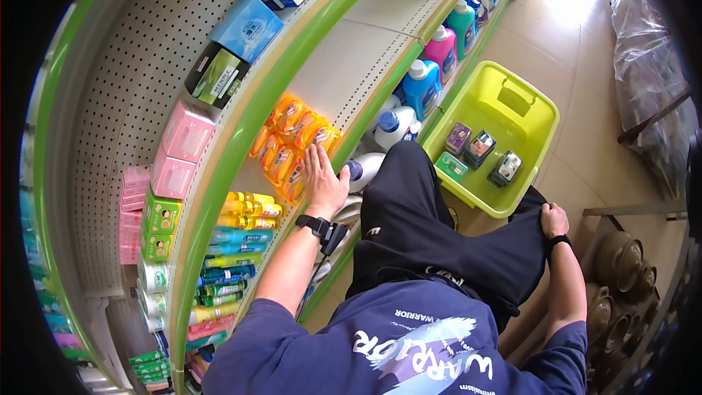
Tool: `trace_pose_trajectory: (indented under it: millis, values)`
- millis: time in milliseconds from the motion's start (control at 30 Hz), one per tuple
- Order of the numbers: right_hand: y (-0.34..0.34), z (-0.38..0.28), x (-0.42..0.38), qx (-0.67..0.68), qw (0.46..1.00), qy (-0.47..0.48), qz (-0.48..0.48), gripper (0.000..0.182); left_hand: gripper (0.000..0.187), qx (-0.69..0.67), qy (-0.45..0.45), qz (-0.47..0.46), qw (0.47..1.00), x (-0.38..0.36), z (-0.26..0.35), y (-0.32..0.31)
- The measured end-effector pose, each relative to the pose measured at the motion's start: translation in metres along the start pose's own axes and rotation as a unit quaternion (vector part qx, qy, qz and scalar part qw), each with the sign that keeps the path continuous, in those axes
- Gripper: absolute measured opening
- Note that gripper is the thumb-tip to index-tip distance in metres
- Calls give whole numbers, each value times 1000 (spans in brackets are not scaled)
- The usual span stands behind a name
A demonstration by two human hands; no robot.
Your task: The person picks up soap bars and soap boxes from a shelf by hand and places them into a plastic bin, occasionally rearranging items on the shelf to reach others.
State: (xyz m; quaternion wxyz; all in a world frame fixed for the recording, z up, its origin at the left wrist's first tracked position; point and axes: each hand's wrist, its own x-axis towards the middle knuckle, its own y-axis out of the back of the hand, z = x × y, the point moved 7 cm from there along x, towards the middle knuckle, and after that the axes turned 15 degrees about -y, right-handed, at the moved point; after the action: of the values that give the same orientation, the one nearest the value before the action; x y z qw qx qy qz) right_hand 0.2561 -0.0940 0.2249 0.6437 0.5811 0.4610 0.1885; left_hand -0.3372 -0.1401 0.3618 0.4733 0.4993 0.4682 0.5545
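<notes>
With its fingers stretched out, my left hand (pixel 327 181) touches the near edge of the orange wrapped packs (pixel 290 135). These packs lie in rows on the green-edged shelf (pixel 376 66). A black band with a small device is on the left wrist. My right hand (pixel 554 221) rests on my right knee, its fingers curled in, with no object visible in it. Between the shelf and that knee stands a yellow-green tub (pixel 537 113) holding several small packs, among them a green one (pixel 452 166) and a dark one (pixel 480 148).
Yellow bottles (pixel 248 212) lie beside the orange packs. Pink boxes (pixel 189 132) and a blue box (pixel 246 29) stand on the upper shelf. Blue (pixel 422 88) and pink (pixel 441 47) detergent bottles line the lower shelf. Brown pots (pixel 618 260) and plastic sheeting (pixel 643 51) are on the right.
</notes>
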Motion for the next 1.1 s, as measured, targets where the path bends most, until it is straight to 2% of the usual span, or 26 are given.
trace_pose_trajectory:
  millis: [333, 433, 500, 533, 600, 700, 1100]
  values:
    - [2, -20, -3, -25, 1000, 12, 2, 46, 83, -42, -19, 50, 998, -9, 0, 11]
    - [-3, -15, 2, -16, 1000, 10, -4, 46, 84, 11, 32, 55, 998, -45, -19, 25]
    - [-2, -13, 0, -6, 1000, 6, -7, 45, 84, 31, 83, -7, 996, -65, -30, 26]
    - [-1, -13, 1, 4, 1000, -2, -8, 45, 84, 33, 86, -8, 996, -66, -35, 22]
    - [-3, -14, 2, -2, 1000, 1, -12, 44, 85, -35, 103, -6, 994, -75, -42, 11]
    - [-3, -16, 1, -5, 1000, 4, -6, 44, 86, -61, 124, 20, 990, -74, -43, 3]
    - [-3, -15, -1, -1, 1000, 12, 3, 46, 88, -53, 122, 13, 991, -69, -40, 3]
